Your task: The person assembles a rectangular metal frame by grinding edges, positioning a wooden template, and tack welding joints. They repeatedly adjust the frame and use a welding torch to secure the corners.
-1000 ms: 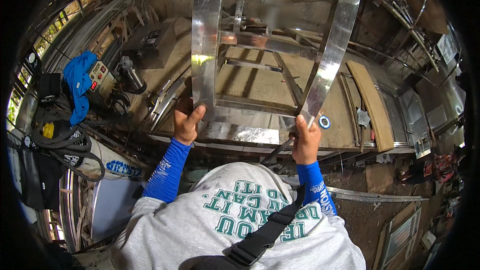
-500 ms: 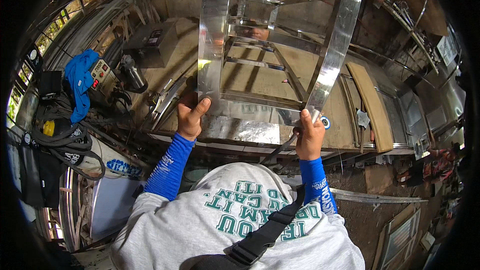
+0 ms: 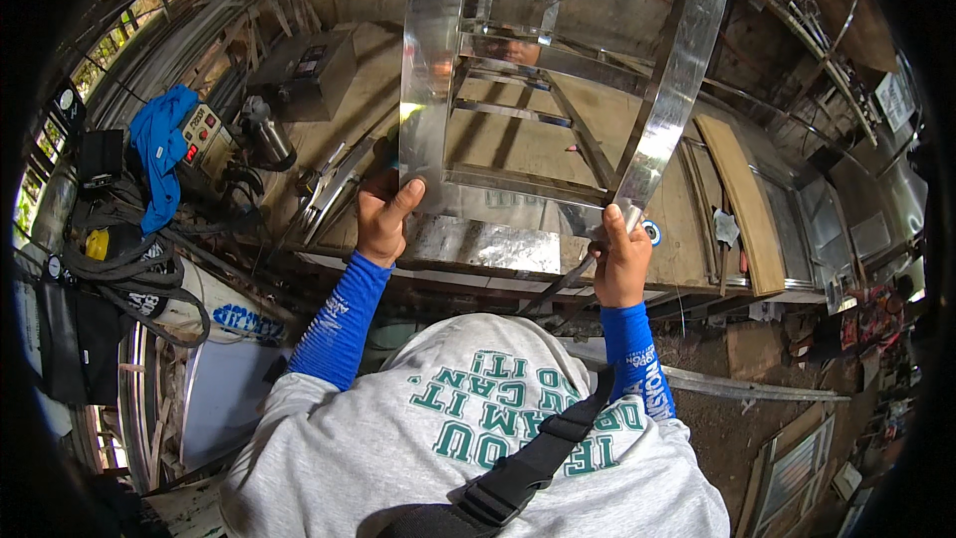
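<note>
A shiny metal frame [image 3: 426,110] with flat polished sides and several crossbars is held up in front of me, over the workbench. My left hand [image 3: 386,217] grips its near left corner, thumb on the face and fingers curled behind. At the near right corner, my right hand [image 3: 623,257] is closed on the frame in the same way, its thumb pressing the edge. A dark cable or strap [image 3: 560,284] hangs beside my right hand; whether those fingers also hold it is hidden. The frame's far end runs past the top of the view.
The wooden workbench [image 3: 349,125] carries a metal box [image 3: 307,75], a steel flask [image 3: 267,134] and loose metal strips [image 3: 334,189] at left. A control box [image 3: 202,134] under a blue cloth [image 3: 159,144] stands beside coiled hoses [image 3: 139,284]. At right lies a wooden board [image 3: 742,204].
The frame and both hands sit slightly farther right in the view, with my left hand a little higher against the bench. Both grips look the same.
</note>
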Tool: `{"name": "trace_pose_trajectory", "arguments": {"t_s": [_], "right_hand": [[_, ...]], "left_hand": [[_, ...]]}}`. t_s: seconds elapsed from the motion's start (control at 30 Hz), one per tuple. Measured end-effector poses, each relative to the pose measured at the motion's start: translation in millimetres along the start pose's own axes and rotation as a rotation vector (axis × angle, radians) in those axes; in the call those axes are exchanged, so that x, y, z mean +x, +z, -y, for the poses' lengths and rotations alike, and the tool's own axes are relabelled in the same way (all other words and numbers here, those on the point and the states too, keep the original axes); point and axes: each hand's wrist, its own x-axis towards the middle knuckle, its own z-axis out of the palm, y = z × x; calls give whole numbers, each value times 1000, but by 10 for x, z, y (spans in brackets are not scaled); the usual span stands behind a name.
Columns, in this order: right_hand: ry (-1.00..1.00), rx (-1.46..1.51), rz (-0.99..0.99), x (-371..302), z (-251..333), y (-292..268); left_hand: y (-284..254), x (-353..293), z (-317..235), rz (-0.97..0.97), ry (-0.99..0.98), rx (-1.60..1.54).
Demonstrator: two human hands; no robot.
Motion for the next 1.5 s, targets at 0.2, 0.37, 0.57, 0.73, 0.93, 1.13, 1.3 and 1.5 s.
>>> {"name": "trace_pose_trajectory", "arguments": {"t_s": [0.2,0.37,0.57,0.73,0.93,1.13,1.3,1.5], "right_hand": [[4,-20,4,-12,-27,-15],[28,15,-26,-103,-121,-58],[84,-12,-47,-284,-397,-181],[74,-19,-45,-300,-455,-217],[97,12,-43,-200,-254,-115],[73,46,-44,-154,-185,-65],[93,15,-51,-219,-299,-135],[155,-4,-39,-404,-503,-240]], "left_hand": [[11,-43,-7,-49,-37,13],[-64,-139,65,-25,-33,42],[-92,-380,149,-65,-122,47],[-35,-431,195,-137,-97,31],[0,-278,147,-159,-55,74],[57,-202,85,-160,-58,59],[22,-307,113,-144,-86,34],[-289,-634,360,-141,-183,103]]}}
